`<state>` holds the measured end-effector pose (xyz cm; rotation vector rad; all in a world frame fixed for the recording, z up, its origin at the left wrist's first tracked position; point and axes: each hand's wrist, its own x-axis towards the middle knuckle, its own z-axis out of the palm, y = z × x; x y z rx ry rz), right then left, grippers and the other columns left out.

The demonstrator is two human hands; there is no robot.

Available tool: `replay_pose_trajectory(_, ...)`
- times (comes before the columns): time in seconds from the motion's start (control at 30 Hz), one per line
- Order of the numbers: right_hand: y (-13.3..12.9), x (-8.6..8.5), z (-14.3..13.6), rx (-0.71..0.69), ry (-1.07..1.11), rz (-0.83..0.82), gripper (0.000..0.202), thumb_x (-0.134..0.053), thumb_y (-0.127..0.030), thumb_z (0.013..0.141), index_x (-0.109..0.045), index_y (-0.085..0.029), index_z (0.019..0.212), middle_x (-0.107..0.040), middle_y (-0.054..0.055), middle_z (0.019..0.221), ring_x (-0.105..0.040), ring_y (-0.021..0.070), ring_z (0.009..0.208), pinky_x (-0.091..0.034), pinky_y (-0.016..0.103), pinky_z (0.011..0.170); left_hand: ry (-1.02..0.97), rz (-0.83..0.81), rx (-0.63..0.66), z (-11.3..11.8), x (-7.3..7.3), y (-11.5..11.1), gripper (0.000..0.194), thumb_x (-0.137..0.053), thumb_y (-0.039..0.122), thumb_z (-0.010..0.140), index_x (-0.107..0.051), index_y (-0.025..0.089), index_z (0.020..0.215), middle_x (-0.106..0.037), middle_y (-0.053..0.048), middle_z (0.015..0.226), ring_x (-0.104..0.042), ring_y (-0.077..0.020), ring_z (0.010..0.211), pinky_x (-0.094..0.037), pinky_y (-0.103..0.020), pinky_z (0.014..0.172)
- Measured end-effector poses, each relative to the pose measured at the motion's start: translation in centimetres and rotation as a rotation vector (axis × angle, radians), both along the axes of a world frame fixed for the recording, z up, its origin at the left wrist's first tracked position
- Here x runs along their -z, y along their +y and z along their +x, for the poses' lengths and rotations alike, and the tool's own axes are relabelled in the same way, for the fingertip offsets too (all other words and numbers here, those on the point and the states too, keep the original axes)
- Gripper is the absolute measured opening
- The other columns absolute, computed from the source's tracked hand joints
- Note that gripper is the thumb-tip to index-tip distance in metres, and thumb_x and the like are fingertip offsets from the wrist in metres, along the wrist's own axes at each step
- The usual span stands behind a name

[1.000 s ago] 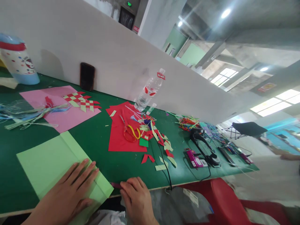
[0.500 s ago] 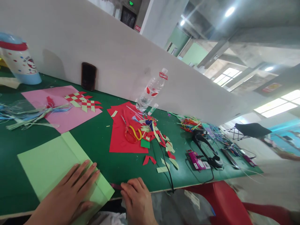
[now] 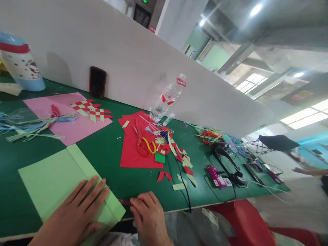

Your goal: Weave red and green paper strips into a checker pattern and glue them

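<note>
My left hand point(image 3: 79, 205) lies flat with its fingers spread on a light green sheet point(image 3: 48, 181), which has a crease running along its right side. My right hand point(image 3: 150, 217) is closed, pinching one end of a thin dark pinkish strip point(image 3: 124, 202). The strip's other end meets the right edge of the green sheet; whether it goes under the paper cannot be seen. Beyond my right hand, scissors point(image 3: 145, 145) with red and yellow handles rest on red paper point(image 3: 130, 153). Red and pale green scraps point(image 3: 179, 186) lie to their right.
Pink paper point(image 3: 74, 131) holds woven red-and-green pieces point(image 3: 98, 114) and tassels. A cup point(image 3: 23, 65), a phone point(image 3: 97, 82) and a bottle point(image 3: 166, 99) stand along the wall. Rightward are cables, a purple device point(image 3: 217, 177) and a red chair point(image 3: 243, 222).
My right hand has moved slightly left with the strip. My left hand keeps its place on the green sheet. The camera view has shifted a little.
</note>
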<state>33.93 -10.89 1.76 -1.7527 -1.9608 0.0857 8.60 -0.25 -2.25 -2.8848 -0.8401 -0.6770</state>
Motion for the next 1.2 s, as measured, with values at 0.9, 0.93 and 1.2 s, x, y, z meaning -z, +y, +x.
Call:
replay_pose_trajectory(0.9, 1.8, 0.0, -0.5, -0.028, 0.011, -0.035, 0.016, -0.058, -0.020, 0.100, -0.072, -0.026, 0.103, -0.068, 0.004, 0.088, -0.060, 0.0223, 0.082, -0.047, 0.034, 0.073, -0.035, -0.022, -0.014, 0.2, -0.2, -0.1, 0.069, -0.044, 0.079, 0.090, -0.071, 0.030, 0.132, -0.068, -0.002, 0.144, -0.046, -0.0279, 0.142, -0.011, -0.041, 0.127)
replay_pose_trajectory(0.93, 1.9, 0.0, -0.6, -0.031, 0.015, -0.031, 0.016, -0.058, -0.020, 0.100, -0.072, -0.026, 0.103, -0.068, 0.004, 0.088, -0.060, 0.0222, 0.082, -0.047, 0.034, 0.073, -0.046, -0.020, -0.013, 0.2, -0.3, 0.0, 0.070, -0.044, 0.079, 0.090, -0.071, 0.029, 0.132, -0.068, -0.003, 0.144, -0.047, -0.0276, 0.141, -0.012, -0.040, 0.127)
replay_pose_trajectory(1.2, 2.0, 0.2, -0.5, -0.042, 0.026, 0.003, 0.016, -0.059, -0.019, 0.098, -0.072, -0.026, 0.103, -0.068, 0.004, 0.087, -0.060, 0.0229, 0.080, -0.047, 0.034, 0.070, -0.025, -0.013, -0.017, -0.7, -1.2, 1.3, 0.054, -0.047, 0.062, 0.099, -0.072, 0.026, 0.130, -0.070, -0.005, 0.141, -0.062, -0.0214, 0.128, -0.031, -0.032, 0.115)
